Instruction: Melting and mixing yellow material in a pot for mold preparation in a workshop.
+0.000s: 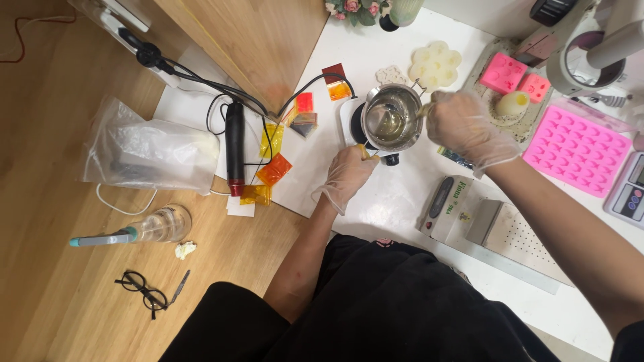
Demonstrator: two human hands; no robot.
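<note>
I see left hand (347, 175), gloved, fingers curled shut on handle of steel pot (392, 117). Pot sits on small hot plate (350, 124), between both hands. Right hand (463, 129), gloved, closed round thin stirring stick (422, 112) dipping into pot. Pink silicone mould (577, 149) right of right hand.

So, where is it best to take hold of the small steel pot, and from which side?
Grip the steel pot by its handle at the near rim, where the left hand already is, coming from the person's side. The right hand occupies the far right rim.
</note>
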